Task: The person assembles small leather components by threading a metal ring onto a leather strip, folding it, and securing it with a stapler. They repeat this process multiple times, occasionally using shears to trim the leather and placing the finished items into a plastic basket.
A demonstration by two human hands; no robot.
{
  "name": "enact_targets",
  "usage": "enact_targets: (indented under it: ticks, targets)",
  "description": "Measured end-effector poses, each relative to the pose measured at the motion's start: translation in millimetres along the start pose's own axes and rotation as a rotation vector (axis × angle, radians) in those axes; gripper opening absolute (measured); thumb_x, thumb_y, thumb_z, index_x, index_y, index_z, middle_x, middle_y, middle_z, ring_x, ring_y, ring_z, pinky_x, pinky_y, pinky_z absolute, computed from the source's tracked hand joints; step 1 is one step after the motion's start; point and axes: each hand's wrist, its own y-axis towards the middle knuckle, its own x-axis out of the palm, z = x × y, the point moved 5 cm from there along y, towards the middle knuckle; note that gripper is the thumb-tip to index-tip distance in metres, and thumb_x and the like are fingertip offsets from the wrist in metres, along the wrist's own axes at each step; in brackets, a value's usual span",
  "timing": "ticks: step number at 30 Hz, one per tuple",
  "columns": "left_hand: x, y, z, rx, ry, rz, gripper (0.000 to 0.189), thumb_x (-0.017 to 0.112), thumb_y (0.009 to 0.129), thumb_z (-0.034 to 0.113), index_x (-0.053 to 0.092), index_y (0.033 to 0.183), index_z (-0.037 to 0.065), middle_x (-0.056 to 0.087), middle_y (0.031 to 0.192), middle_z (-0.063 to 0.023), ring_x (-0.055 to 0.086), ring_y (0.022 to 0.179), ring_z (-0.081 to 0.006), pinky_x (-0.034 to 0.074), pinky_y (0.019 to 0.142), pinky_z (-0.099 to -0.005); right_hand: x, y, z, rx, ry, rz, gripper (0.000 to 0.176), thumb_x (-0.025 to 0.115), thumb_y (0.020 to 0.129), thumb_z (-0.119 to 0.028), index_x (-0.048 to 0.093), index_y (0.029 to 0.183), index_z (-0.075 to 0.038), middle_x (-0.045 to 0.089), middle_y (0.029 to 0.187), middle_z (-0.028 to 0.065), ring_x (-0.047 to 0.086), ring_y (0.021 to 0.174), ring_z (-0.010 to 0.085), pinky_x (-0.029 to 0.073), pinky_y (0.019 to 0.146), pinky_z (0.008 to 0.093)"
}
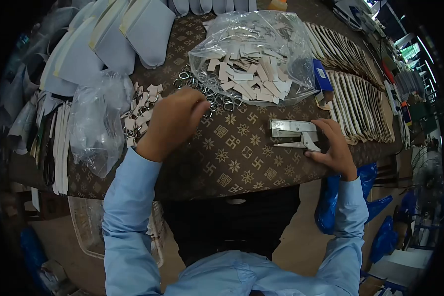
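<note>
My left hand (175,118) is over the patterned cloth beside a pile of metal rings (224,101), its fingers curled together; whatever they may hold is hidden. Around the handles of a silver stapler (293,130) my right hand (333,148) is closed, with the stapler's jaws pointing left. Behind the rings lies a clear plastic bag (301,59) of small pale strips (251,74). Left of my left hand is a heap of pale tabs with rings on them (142,106).
Stacked pale folded pieces (360,106) and a blue box (322,76) lie at the right. A crumpled plastic bag (96,123) and large pale panels (148,32) are at the left. An orange-capped bottle (278,5) stands at the back.
</note>
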Motion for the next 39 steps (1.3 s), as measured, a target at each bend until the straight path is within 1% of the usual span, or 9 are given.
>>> enact_targets:
  ticks: [7,10,14,19,25,26,28,30,39]
  targets:
    - [25,-6,6,-0.054,0.136,-0.120,0.020,0.064,0.080,0.022,0.054,0.082,0.004,0.054,0.083,-0.0110,0.058,0.070,-0.0323,0.048,0.057,-0.0411,-3,17,6,0.080,0.083,-0.199,0.064,0.079,0.067,-0.031,0.053,0.118,-0.002,0.050,0.119,0.0155,0.050,0.109,0.0317,0.042,0.090,0.0360]
    - [28,-5,8,0.011,-0.001,-0.056,0.016,0.064,0.079,0.017,0.057,0.081,0.003,0.054,0.076,-0.0119,0.056,0.066,-0.0323,0.047,0.057,-0.0397,-15,54,-24,0.010,0.196,0.097,0.039,0.073,0.073,-0.024,0.061,0.102,-0.001,0.058,0.099,0.0133,0.057,0.094,0.0291,0.046,0.082,0.0361]
    - [25,0,11,-0.038,-0.161,-0.041,0.012,0.063,0.081,0.011,0.061,0.087,0.001,0.059,0.074,-0.0096,0.058,0.062,-0.0237,0.047,0.057,-0.0331,31,117,-41,-0.039,0.213,0.047,0.030,0.071,0.073,-0.022,0.062,0.093,-0.002,0.059,0.085,0.0128,0.059,0.085,0.0297,0.047,0.076,0.0369]
    - [26,-1,-10,-0.563,-0.921,-0.098,0.017,0.059,0.087,0.009,0.062,0.100,-0.002,0.065,0.087,-0.0064,0.061,0.073,-0.0102,0.050,0.064,-0.0233,76,151,-39,-0.163,0.048,0.059,0.021,0.066,0.076,-0.022,0.062,0.083,-0.003,0.060,0.079,0.0156,0.059,0.078,0.0336,0.047,0.070,0.0419]
    - [36,-4,1,-0.770,-1.366,-0.146,0.022,0.057,0.088,0.006,0.056,0.107,-0.004,0.063,0.094,-0.0113,0.065,0.085,-0.0199,0.054,0.075,-0.0276,44,141,-51,-0.018,0.306,0.351,0.008,0.058,0.083,-0.008,0.059,0.082,-0.001,0.063,0.074,0.0146,0.060,0.064,0.0332,0.047,0.057,0.0359]
    - [36,-5,0,-0.776,-1.366,-0.134,0.022,0.057,0.088,0.006,0.056,0.107,-0.004,0.063,0.094,-0.0113,0.065,0.085,-0.0199,0.054,0.075,-0.0276,41,138,-60,-0.025,0.310,0.343,0.008,0.058,0.083,-0.008,0.059,0.082,-0.001,0.063,0.074,0.0146,0.060,0.064,0.0332,0.047,0.057,0.0359]
    - [35,-4,-4,-0.776,-1.347,-0.083,0.025,0.056,0.089,0.007,0.053,0.111,-0.003,0.062,0.099,-0.0117,0.065,0.090,-0.0223,0.054,0.078,-0.0294,49,134,-78,-0.012,0.698,0.096,0.010,0.055,0.088,-0.005,0.059,0.092,0.003,0.062,0.074,0.0077,0.058,0.059,0.0096,0.045,0.054,0.0227]
    - [33,-4,-5,-0.756,-1.379,-0.041,0.026,0.056,0.089,0.007,0.052,0.112,-0.003,0.062,0.099,-0.0113,0.064,0.090,-0.0212,0.054,0.077,-0.0290,56,130,-91,-0.206,0.666,0.162,0.012,0.058,0.085,-0.008,0.060,0.094,0.000,0.063,0.072,0.0106,0.060,0.054,0.0171,0.047,0.054,0.0273]
    - [34,-7,-7,-0.711,-1.276,-0.026,0.024,0.061,0.087,0.011,0.058,0.106,-0.003,0.064,0.088,-0.0074,0.062,0.075,-0.0124,0.052,0.068,-0.0253,72,129,-87,0.115,1.035,-0.054,0.012,0.059,0.087,-0.006,0.064,0.094,0.001,0.062,0.073,0.0040,0.057,0.058,0.0074,0.046,0.053,0.0201]
